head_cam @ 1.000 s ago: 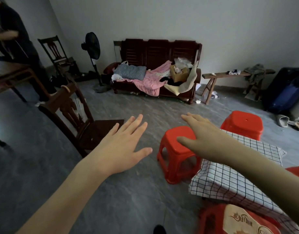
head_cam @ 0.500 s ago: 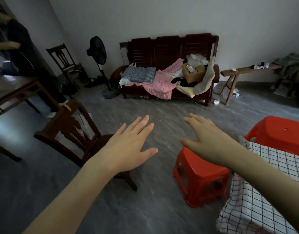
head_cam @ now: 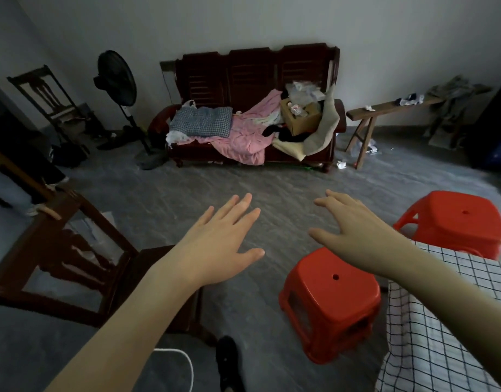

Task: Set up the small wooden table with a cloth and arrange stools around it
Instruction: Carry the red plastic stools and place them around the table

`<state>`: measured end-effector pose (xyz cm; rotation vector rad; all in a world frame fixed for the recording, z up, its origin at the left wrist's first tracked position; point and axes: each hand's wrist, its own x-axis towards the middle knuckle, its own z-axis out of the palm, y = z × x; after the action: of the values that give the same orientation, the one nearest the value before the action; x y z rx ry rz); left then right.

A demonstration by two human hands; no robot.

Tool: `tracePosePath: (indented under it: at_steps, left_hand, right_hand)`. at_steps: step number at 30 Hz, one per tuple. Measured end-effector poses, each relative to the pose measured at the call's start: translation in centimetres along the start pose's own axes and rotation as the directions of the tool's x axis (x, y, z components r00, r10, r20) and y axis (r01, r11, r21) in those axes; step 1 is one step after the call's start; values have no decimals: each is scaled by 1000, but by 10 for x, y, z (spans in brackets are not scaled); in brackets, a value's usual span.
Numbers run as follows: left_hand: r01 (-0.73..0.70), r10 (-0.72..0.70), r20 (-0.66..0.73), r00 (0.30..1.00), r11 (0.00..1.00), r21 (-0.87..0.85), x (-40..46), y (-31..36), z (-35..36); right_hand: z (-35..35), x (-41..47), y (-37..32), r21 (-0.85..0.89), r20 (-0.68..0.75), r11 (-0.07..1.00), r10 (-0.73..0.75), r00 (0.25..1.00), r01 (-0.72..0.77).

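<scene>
Since half a second back, my view has swung right: the sofa (head_cam: 255,108) now sits mid-frame, and the second stool (head_cam: 456,222) shows whole at the right edge. Both hands have stayed spread in the air, holding nothing.

Left hand (head_cam: 218,247) hovers palm down over the floor (head_cam: 164,199), fingers straight and fanned, thumb out to the right, touching nothing. Right hand (head_cam: 354,236) hangs just above the near stool (head_cam: 328,304), fingers loosely extended and a little bent, thumb pointing left; I can't tell whether it grazes the seat, but it grips nothing.

Checked cloth (head_cam: 430,335) covers the worktop at lower right, draping down its near side. Near stool stands just beside the cloth's left edge; second stool stands behind the cloth's far edge. Dark wooden chair (head_cam: 74,264) sits at left, under my left forearm.
</scene>
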<state>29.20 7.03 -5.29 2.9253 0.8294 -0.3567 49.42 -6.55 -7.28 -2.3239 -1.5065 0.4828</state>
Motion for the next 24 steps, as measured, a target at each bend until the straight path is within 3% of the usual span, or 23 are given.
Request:
tracePosePath:
  at_steps: [6, 13, 19, 24]
  left_hand:
    - [-152, 152, 6, 988, 988, 32, 102, -55, -2]
    - [-337, 338, -2, 941, 939, 77, 232, -111, -19]
    - [-524, 523, 40, 852, 852, 17, 325, -99, 7]
    - [-694, 691, 147, 708, 719, -33, 378, -42, 64]
  right_hand:
    - [9, 77, 13, 16, -49, 995, 97, 994, -97]
    - [10, 167, 25, 77, -218, 971, 239, 946, -227]
    - [32, 187, 56, 116, -260, 901, 433, 863, -418]
    - [67, 155, 106, 194, -225, 768, 641, 734, -611]
